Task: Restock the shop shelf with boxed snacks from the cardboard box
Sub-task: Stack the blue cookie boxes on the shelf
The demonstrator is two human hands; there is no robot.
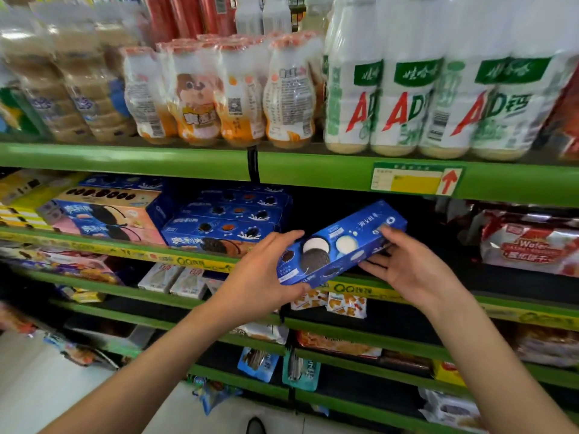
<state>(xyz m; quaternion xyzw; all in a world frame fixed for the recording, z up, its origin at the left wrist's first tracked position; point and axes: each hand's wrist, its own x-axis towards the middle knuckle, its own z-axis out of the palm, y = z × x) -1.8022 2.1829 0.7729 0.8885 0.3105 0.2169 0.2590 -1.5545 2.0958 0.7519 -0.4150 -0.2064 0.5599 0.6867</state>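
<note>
Both my hands hold one blue cookie box (pixel 341 242), printed with black and white sandwich cookies, tilted with its far end up to the right. My left hand (pixel 266 270) grips its near left end. My right hand (pixel 404 267) holds the far right end from below and behind. The box hovers in front of a dark gap on the second green shelf (pixel 407 286). A stack of similar blue cookie boxes (pixel 225 220) lies just left of that gap. The cardboard box is out of view.
Pink and blue cookie boxes (pixel 106 214) fill the shelf's left part; red-and-white wafer packs (pixel 529 245) lie at its right. Above, the green shelf edge (pixel 188 158) carries shrink-wrapped drink bottles (pixel 423 89). Lower shelves hold small snack packs (pixel 344 303).
</note>
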